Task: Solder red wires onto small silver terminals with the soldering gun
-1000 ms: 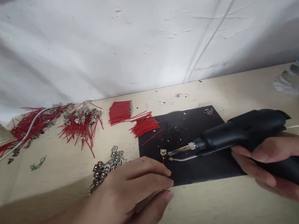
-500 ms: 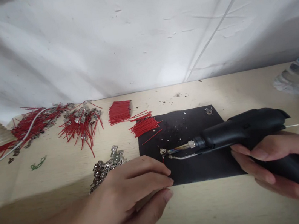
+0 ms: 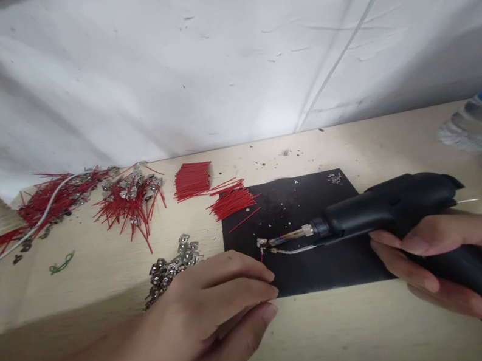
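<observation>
Pale wood-grain tabletop point(image 3: 341, 336) set against a scuffed white wall point(image 3: 202, 57) in the head view, with a black mat point(image 3: 325, 271) near the middle.

Left hand point(image 3: 217, 314): reaches over the mat's lower left, fingers bent and drawn almost to the thumb, closed on a thin red wire point(image 3: 262, 256). Vanishes behind the fingertips at the lower end, that wire, and runs up to a small metal terminal point(image 3: 261, 243) over the mat.

Right hand point(image 3: 440, 264): wraps firmly around the handle of a black soldering gun point(image 3: 388, 205). Points leftward with its discolored tip point(image 3: 290, 236), right at the terminal; contact too small to confirm. Just below, a slim metal feed tube point(image 3: 296, 250).

To the right, a clear plastic bottle point(image 3: 467, 127) with a blue label, cut off by the edge, contents hard to make out; beneath, something dark and blurred.

On the mat's upper left, loose red wires point(image 3: 232, 202); beyond, a neat red bundle point(image 3: 193, 180). Beside the left hand, piled metal terminals point(image 3: 170, 271), partly covered. Farther left, two heaps of wired terminals point(image 3: 130, 196), a white cable point(image 3: 48, 205) and a green twisted wire point(image 3: 61, 264).
</observation>
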### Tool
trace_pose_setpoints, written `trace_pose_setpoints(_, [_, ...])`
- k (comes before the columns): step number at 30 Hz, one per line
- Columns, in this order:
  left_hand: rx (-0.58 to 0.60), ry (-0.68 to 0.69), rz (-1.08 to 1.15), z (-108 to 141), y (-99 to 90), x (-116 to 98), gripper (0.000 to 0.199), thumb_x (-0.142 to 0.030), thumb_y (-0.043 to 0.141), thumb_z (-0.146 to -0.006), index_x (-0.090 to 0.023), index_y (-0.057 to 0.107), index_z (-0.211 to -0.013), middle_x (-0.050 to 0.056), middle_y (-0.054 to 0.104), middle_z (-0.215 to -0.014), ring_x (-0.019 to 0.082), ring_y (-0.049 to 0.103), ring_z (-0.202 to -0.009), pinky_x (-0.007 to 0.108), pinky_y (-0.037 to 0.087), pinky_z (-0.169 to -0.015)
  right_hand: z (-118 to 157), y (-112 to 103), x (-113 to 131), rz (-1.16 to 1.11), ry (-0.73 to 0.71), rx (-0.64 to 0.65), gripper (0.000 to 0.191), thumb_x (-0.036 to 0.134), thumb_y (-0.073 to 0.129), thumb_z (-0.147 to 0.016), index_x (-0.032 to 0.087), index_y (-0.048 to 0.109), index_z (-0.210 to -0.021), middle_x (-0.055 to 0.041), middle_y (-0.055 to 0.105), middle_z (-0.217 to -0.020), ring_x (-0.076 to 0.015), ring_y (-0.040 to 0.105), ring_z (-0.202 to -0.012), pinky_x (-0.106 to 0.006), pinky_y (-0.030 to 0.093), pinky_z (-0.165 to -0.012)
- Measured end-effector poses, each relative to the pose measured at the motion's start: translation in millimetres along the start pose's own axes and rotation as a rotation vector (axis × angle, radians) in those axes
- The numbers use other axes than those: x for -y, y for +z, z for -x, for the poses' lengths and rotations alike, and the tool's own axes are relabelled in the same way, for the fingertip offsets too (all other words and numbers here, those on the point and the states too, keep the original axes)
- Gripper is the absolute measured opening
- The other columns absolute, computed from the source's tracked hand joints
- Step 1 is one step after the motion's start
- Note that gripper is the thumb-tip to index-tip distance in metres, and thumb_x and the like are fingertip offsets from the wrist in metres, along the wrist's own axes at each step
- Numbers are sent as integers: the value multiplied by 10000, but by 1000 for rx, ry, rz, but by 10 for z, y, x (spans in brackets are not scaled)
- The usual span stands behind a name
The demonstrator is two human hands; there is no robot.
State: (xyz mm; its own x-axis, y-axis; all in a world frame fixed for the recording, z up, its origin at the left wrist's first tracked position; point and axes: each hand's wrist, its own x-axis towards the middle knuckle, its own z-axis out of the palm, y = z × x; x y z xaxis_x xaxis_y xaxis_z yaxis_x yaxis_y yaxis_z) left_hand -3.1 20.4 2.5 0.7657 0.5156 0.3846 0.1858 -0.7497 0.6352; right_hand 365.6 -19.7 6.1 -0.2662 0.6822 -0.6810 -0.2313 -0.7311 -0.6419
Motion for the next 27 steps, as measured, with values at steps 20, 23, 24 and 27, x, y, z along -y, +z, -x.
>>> trace_pose_setpoints(20, [-118,-42,-729,35,-555,177,247,-225,661,-1279,-183,896,-1214,71,920,-1182,180,866,-1026,215,720,-916,17,175,24,-146,-103,-168,309,396,1173,-673,212,941,-762,-78,834,-859,-213,752,-757,-223,634,-637])
trace_pose_setpoints(23, [-53,-176,-841,33,-891,323,313,-317,649,-1264,-200,936,-1302,68,944,-1297,242,844,-1134,267,675,-906,-2,171,13,-145,-90,-182,296,380,1166,-637,227,938,-748,-66,823,-858,-217,730,-759,-236,640,-634])
trace_pose_setpoints(24, [-63,-237,-862,29,-964,342,300,-338,663,-1244,-233,942,-1276,51,939,-1235,236,833,-1035,277,632,-832,-11,165,10,-142,-81,-189,308,392,1165,-611,239,930,-740,-60,813,-853,-220,714,-752,-247,641,-630])
trace_pose_setpoints(27, [-7,-552,-761,-21,-1056,313,249,-457,740,-1122,-323,932,-1039,2,869,-907,217,741,-727,309,473,-651,-30,135,1,-125,-82,-188,330,421,1168,-566,266,919,-716,-55,793,-850,-241,698,-772,-285,660,-659])
